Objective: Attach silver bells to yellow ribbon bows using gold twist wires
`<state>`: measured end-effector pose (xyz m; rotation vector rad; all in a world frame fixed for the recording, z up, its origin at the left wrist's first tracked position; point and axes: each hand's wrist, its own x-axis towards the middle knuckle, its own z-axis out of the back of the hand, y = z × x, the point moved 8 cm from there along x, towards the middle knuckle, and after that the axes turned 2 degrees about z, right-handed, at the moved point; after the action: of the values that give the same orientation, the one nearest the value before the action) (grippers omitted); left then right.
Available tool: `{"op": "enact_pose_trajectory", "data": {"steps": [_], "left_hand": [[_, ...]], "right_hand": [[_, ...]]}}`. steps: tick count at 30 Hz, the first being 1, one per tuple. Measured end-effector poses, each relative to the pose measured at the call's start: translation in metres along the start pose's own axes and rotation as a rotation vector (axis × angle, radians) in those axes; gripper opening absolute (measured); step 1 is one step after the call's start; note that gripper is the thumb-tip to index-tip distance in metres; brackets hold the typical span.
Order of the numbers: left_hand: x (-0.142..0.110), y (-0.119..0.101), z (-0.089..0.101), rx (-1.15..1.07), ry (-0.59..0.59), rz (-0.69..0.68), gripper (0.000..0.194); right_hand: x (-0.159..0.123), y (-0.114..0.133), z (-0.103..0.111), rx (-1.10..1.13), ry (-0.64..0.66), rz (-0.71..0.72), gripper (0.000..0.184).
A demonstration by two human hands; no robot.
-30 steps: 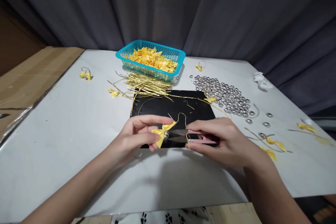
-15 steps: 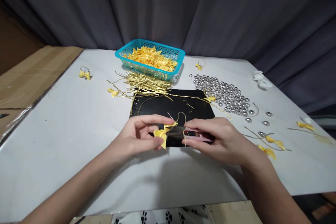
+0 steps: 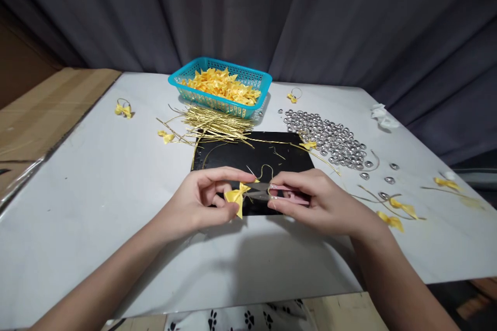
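My left hand (image 3: 204, 199) pinches a small yellow ribbon bow (image 3: 235, 197) over the near edge of a black mat (image 3: 252, 158). A thin gold wire (image 3: 267, 170) loops up from the bow. My right hand (image 3: 316, 201) is closed on pink-handled snips (image 3: 289, 195), whose metal blades point left and meet the bow. Both hands hover close together just above the white table (image 3: 97, 191).
A teal basket (image 3: 219, 85) of yellow bows stands at the back, with a heap of gold wires (image 3: 213, 125) before it. Silver beads (image 3: 330, 137) lie spread at the right. Loose bows (image 3: 123, 108) and wired bows (image 3: 399, 209) lie scattered. Cardboard (image 3: 42, 114) borders the left.
The snips' blades have closed in on the bow beside the wire. Both hands shifted slightly left and up, staying together.
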<state>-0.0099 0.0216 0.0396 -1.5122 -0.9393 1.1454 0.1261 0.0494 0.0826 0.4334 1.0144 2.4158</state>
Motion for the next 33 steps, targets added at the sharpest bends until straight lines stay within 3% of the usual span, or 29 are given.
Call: {"op": "enact_pose_trajectory", "data": {"steps": [15, 33], "left_hand": [[0.001, 0.006, -0.011, -0.099, 0.149, 0.08, 0.036], [-0.001, 0.013, -0.007, -0.096, 0.115, 0.15, 0.039]], "right_hand": [[0.002, 0.002, -0.004, 0.081, 0.076, -0.001, 0.021], [0.003, 0.006, 0.003, 0.106, 0.037, 0.006, 0.022]]}}
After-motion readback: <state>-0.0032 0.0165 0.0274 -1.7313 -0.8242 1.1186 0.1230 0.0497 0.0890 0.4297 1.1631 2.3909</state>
